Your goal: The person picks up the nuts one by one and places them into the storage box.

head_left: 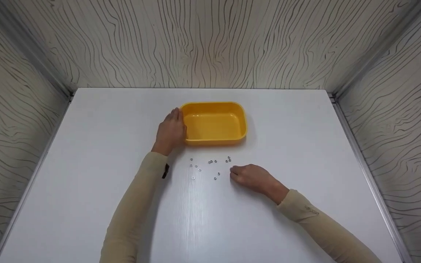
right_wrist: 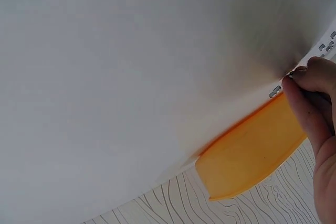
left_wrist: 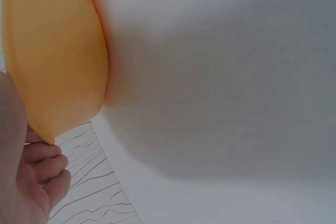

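Nearest me on the head view, the white table [head_left: 86,175] runs between my two sleeved forearms. My right hand [head_left: 254,178] is narrowed, thumb and forefinger pinching one metal nut [right_wrist: 291,74], just right of the scattered pieces. I count thirteen loose nuts [head_left: 211,161] on the surface; they are too small for me to read which way each faces. Beyond them my left hand [head_left: 172,131] grips the left end of the one yellow tray [head_left: 216,143], which sits open side up, its long axis running left to right, roughly parallel to the table's far edge. White surface stretches from the tray's right end to the right-hand edge, and a narrower strip lies behind it, up to the wood-patterned back panel [head_left: 210,44].
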Demonstrator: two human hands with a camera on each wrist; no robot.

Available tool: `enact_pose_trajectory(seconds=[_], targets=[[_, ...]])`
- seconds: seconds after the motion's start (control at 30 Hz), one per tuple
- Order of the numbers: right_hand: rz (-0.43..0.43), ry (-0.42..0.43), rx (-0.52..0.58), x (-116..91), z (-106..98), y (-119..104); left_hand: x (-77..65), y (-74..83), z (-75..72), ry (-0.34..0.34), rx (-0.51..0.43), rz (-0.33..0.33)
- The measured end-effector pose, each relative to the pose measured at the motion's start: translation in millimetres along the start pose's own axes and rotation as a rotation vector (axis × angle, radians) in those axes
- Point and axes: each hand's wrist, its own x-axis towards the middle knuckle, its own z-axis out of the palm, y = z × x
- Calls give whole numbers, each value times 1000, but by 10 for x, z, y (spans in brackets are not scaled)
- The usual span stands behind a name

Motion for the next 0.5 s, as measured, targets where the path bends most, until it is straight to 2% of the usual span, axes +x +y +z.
enact_pose_trajectory(seconds=[0.27,0.5], targets=[[-10,150,-42,29,-58,68,-8,-6,-12,-22,-19,-6],[-1,197,-66,64,-126,116,-19,-9,-20,-37,-34,-12]])
